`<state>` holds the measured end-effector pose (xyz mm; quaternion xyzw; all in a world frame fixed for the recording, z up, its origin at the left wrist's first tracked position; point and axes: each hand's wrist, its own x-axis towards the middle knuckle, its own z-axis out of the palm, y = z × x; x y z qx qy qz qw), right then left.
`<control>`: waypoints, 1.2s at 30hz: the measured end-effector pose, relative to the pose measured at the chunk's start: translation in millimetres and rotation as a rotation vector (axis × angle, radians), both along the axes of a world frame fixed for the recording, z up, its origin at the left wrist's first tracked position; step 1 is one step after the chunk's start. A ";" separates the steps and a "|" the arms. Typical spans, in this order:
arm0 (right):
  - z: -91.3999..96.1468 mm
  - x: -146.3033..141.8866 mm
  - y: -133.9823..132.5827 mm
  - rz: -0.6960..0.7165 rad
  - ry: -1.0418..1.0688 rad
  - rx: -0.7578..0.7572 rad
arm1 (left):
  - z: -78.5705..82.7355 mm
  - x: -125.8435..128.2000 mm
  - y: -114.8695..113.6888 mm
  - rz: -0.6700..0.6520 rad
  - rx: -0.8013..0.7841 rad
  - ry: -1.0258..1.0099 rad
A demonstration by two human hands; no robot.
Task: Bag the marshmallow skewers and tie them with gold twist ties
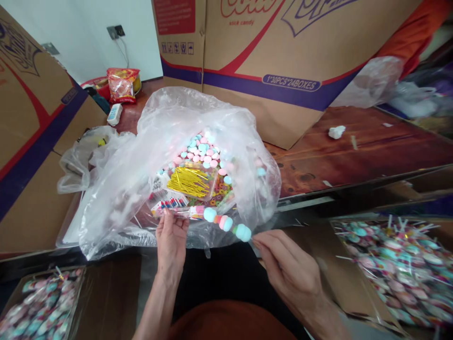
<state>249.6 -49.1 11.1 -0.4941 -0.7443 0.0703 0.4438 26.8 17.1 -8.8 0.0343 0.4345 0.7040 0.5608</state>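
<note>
My left hand (172, 238) is closed, thumb and fingers pinching a narrow clear plastic sleeve (186, 212) with pink printing at one end. A candy stick (228, 224), threaded with pale blue, pink and orange pieces, slants between my hands. My right hand (292, 267) pinches its lower right end. The stick's upper left end meets the printed end of the sleeve; I cannot tell whether it is inside. Just beyond, a clear tub of yellow twist ties (187, 181) sits among loose pink, blue and white candies (201, 150) in a big translucent plastic bag (159, 118).
Large cardboard cartons (240, 85) stand behind the bag and at the left. Boxes of wrapped candy sticks (403, 264) flank me at lower right and lower left. A red snack packet (122, 85) and crumpled white paper (336, 131) lie on the table. An orange sleeve (417, 35) shows at upper right.
</note>
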 end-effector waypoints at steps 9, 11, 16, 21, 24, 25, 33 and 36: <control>5.3 -7.7 0.1 0.105 0.265 -0.438 | -6.5 0.3 -0.6 -0.003 0.070 0.110; 4.6 -8.2 -0.2 0.091 0.293 -0.567 | -7.2 0.6 -1.0 -0.013 0.060 0.109; 2.8 -5.9 -1.4 0.080 0.323 -0.708 | -9.6 0.0 -0.1 -0.014 0.023 0.066; 2.7 -4.5 -2.5 0.082 0.297 -0.612 | -8.7 -1.1 0.0 -0.019 -0.004 0.063; 5.2 -5.9 -3.2 0.106 0.247 -0.544 | -5.5 1.1 -0.4 -0.004 -0.015 0.112; 6.4 -6.3 -3.4 0.126 0.237 -0.531 | -4.2 2.0 -0.4 0.003 -0.016 0.128; 2.7 -6.6 -1.4 0.158 0.360 -0.680 | -2.0 -0.1 -0.2 0.032 -0.050 0.170; -2.0 -8.0 -1.1 0.131 0.395 -0.672 | -3.3 -4.0 -1.8 -0.018 -0.076 0.190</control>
